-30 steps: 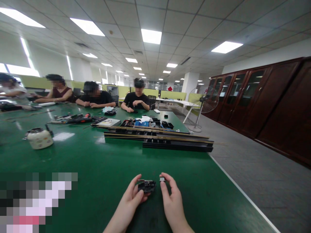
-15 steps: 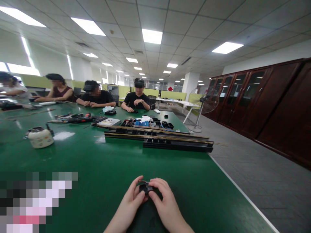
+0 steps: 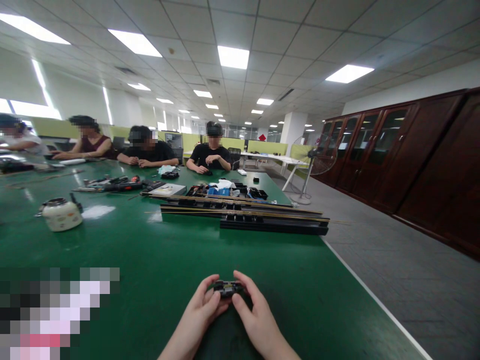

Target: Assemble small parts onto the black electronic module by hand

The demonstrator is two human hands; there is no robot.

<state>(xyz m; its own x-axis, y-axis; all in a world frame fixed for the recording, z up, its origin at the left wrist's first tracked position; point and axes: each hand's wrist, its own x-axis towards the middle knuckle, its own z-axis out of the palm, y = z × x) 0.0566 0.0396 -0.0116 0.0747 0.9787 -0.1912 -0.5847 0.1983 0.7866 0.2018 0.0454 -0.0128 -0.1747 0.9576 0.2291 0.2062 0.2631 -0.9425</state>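
Observation:
A small black part [image 3: 227,288] with metallic-looking and dull yellowish bits on its upper side is held between my two hands, close above the green table [image 3: 150,280]. My left hand [image 3: 204,304] grips its left end, thumb at the near side and fingers curled around and beneath. At the right end, my right hand [image 3: 252,302] has its thumb on the near edge and its index finger at the far edge. Fine details of the part are too small to make out, and its underside is hidden.
Beyond my hands lie long black rails [image 3: 275,225] with thin brass-coloured rods [image 3: 262,212]. A cream pot [image 3: 62,215] stands at left, near a cordless tool [image 3: 122,185]. Several people sit around the far side, one in a black shirt [image 3: 210,155]. The table's edge [image 3: 375,297] runs along the right.
The black part has been turned so that more of its upper side with the yellowish bits shows. My right fingers have lifted and spread from over it to its right end.

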